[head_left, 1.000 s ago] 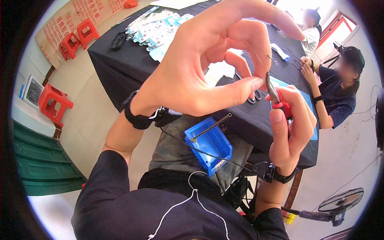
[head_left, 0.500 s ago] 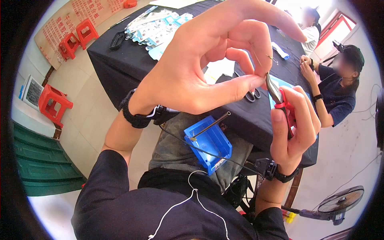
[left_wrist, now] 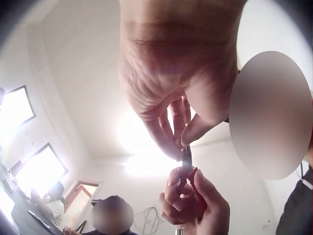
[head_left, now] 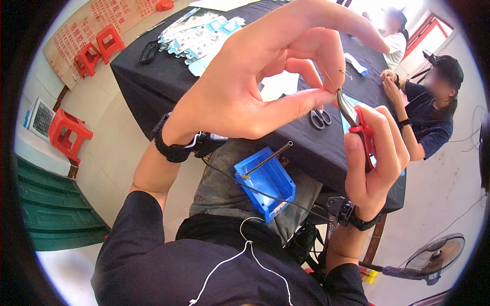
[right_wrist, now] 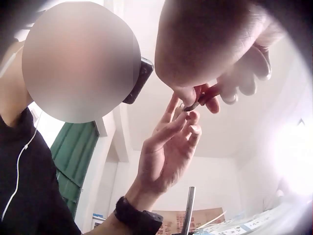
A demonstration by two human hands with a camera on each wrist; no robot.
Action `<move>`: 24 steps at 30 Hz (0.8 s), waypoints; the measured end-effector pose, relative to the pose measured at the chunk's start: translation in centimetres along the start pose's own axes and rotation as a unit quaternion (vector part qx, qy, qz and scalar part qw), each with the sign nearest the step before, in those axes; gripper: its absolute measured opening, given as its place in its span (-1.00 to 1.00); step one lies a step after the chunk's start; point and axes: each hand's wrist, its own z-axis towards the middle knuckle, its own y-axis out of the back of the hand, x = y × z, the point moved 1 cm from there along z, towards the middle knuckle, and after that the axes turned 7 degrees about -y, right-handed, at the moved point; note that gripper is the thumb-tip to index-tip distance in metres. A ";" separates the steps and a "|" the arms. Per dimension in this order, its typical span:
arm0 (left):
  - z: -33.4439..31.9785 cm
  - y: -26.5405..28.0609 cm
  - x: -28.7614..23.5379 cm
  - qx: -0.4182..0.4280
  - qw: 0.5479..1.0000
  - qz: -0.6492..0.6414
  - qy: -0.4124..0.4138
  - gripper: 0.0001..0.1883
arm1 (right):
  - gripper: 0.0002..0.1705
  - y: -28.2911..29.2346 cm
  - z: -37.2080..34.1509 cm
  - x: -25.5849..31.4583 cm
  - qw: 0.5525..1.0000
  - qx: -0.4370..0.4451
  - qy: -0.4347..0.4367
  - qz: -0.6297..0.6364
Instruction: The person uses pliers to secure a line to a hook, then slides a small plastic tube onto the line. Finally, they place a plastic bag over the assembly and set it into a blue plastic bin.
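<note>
In the upper middle of the head view, the left hand (head_left: 242, 94) is pinching a thin strand (head_left: 329, 76) between thumb and fingertips; its exact shape is too small to tell. To the right of centre, the right hand (head_left: 378, 153) is gripping red-handled pliers (head_left: 348, 111), its fingers curling round the handles. The metal nose of the pliers is pointing up and slightly left, meeting the left fingertips; whether it is biting on the strand cannot be told.

Below the hands, at the middle of the frame, a blue bin (head_left: 275, 189) is resting tilted on the person's lap, with a metal rod (head_left: 269, 159) leaning across its rim. Black-handled scissors (head_left: 320, 120) are lying on the dark-covered table (head_left: 140, 84), just left of the pliers. In the upper left, printed cards (head_left: 201, 38) are lying in an overlapping pile, with a small black tray (head_left: 148, 52) beside them. At the right edge of the table, a person in a black cap (head_left: 434, 117) is sitting with hands close together.
</note>
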 end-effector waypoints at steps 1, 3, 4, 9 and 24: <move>0.0 0.0 0.0 0.000 1.000 0.000 0.000 -0.49 | -0.65 0.1 0.0 0.0 1.000 0.000 0.000 0.000; -0.2 0.1 -0.2 0.001 1.000 -0.001 0.001 -0.49 | -0.65 0.2 0.0 0.1 1.000 0.003 0.003 -0.011; -0.2 0.0 -0.1 0.001 1.000 -0.001 0.001 -0.49 | -0.65 0.1 0.0 0.1 1.000 0.003 0.003 -0.011; -0.2 0.0 -0.2 0.000 1.000 -0.001 0.002 -0.50 | -0.66 0.0 0.1 0.0 1.000 0.000 0.009 0.004; 0.4 0.5 0.2 -0.006 1.000 -0.002 0.007 -0.51 | -0.71 -0.9 -0.2 0.0 0.988 0.030 -0.092 0.124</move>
